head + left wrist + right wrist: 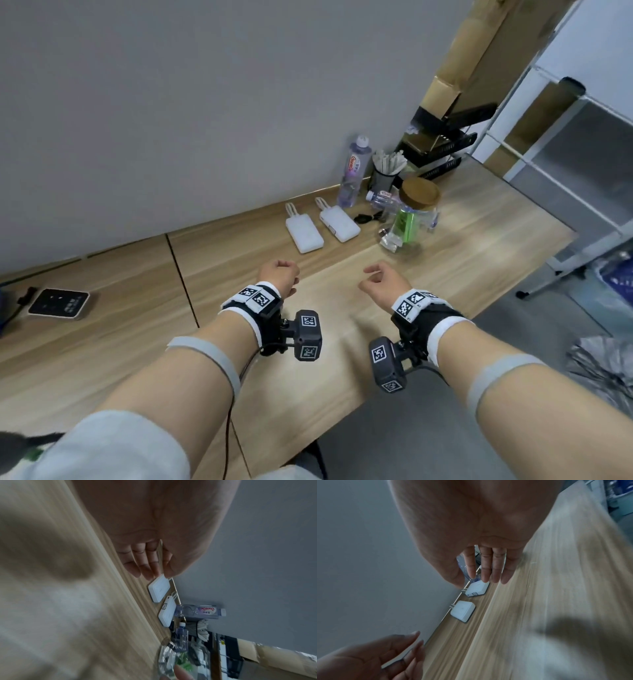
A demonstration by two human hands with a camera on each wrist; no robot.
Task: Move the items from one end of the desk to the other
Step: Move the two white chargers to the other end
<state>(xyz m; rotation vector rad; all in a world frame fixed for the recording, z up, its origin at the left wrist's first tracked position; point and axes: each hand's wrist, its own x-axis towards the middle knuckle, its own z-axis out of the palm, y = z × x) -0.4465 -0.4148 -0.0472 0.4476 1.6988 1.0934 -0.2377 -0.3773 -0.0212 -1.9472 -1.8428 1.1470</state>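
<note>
The right hand's fingers (485,566) hide part of the nearer power bank (476,589); the desk (565,601) below them is blurred.

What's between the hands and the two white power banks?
Nothing visible. Both the left hand and right hand hover empty over bare desk, with the left power bank and right power bank lying just beyond them. The glass jar stands off to the right, outside either path.
</note>
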